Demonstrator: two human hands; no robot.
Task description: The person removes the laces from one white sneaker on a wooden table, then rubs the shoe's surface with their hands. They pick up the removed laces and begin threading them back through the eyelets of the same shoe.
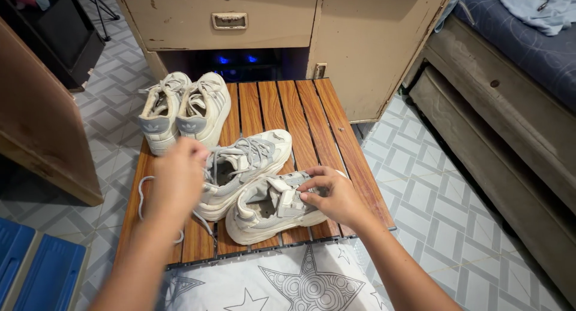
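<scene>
Above the white star-printed cushion (288, 284), the right hand (333, 194) is pinching the unlaced cream sneaker's tongue (282, 197) with closed fingers while the left hand (177, 176), fingers closed, is gripping the grey shoelace (144, 194), apparently mid-lacing, needing an eyelet next.

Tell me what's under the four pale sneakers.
A low slatted wooden table bears all four sneakers: one pair at its far left, two near the hands. A loose lace lies on the slats. The floor beneath the table is hidden.
</scene>
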